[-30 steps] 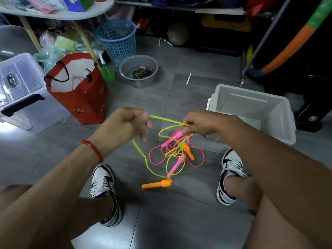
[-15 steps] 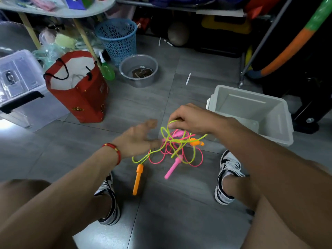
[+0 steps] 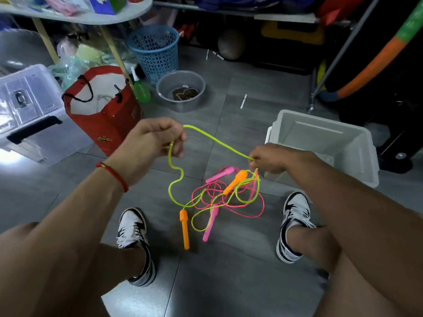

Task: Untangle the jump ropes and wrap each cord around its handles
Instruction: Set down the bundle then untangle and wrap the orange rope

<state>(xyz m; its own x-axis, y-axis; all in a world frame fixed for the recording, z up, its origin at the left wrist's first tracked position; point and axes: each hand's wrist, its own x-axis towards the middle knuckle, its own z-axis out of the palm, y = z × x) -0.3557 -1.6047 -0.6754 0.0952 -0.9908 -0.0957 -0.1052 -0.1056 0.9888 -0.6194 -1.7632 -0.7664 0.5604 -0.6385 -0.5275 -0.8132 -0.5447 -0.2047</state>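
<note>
Yellow-green cord (image 3: pixel 215 139) runs in a span between both hands, above the grey tiled floor (image 3: pixel 229 282). Left hand (image 3: pixel 153 139) has its grip curled around the cord, a loop trailing down to an orange handle (image 3: pixel 184 229) lying on the floor. Right hand (image 3: pixel 270 160) pinches the cord's other stretch, just above the tangle. Second orange handle (image 3: pixel 235 181) tilts up in that tangle, crossed by the pink cord (image 3: pixel 256 215) and two pink handles (image 3: pixel 219 175). Grey plastic bin (image 3: pixel 364 143) sits beside the right hand; red bag (image 3: pixel 107 120) beyond the left.
</note>
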